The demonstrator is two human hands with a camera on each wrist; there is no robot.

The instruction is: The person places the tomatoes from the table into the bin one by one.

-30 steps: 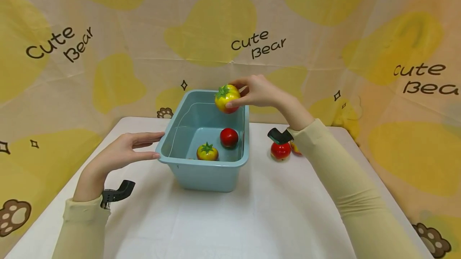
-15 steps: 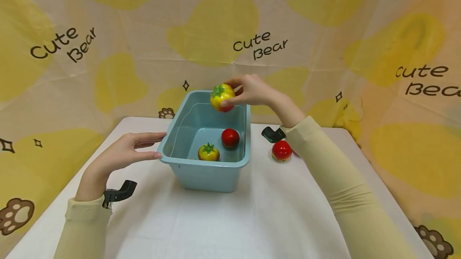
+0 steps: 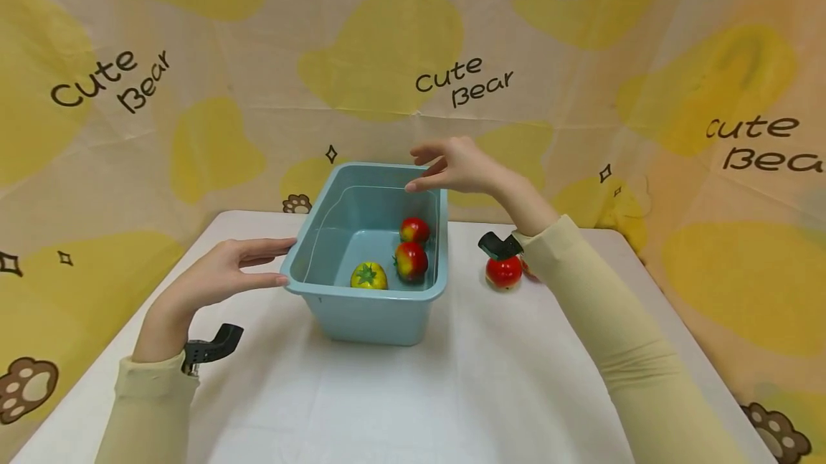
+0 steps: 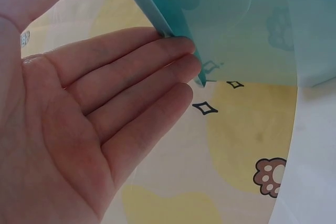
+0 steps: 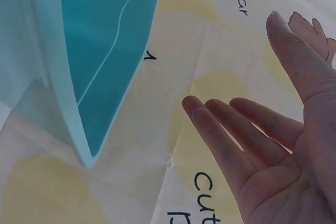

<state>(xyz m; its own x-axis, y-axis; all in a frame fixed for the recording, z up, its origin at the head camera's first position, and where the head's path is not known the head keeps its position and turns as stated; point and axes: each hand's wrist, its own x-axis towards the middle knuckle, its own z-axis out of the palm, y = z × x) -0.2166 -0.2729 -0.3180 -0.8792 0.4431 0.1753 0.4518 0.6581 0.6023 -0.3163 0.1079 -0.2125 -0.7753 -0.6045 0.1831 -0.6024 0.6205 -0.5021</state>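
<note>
A light blue plastic tub (image 3: 374, 320) holds several red and yellow artificial tomatoes. A yellow tomato (image 3: 368, 275) with green leaves lies near its front wall. Two red-and-yellow ones, a nearer tomato (image 3: 411, 261) and a farther tomato (image 3: 414, 229), sit along the right side. Nothing is in my right hand (image 3: 454, 164), which hovers over the tub's back right corner with fingers spread apart from the thumb. At the left rim, my left hand (image 3: 222, 274) touches the tub with straight fingertips (image 4: 186, 45); its thumb is near the front left corner.
On the white table (image 3: 516, 378), right of the tub, a red tomato (image 3: 503, 272) sits beneath my right wrist's black camera (image 3: 500, 244). Another fruit is partly hidden behind the right sleeve (image 3: 619, 335). A patterned cloth (image 3: 361, 48) hangs close behind the table.
My right hand has let go of the yellow-and-red tomato, which dropped into the tub. The tomatoes inside have shifted and turned. The left hand keeps its place at the rim.
</note>
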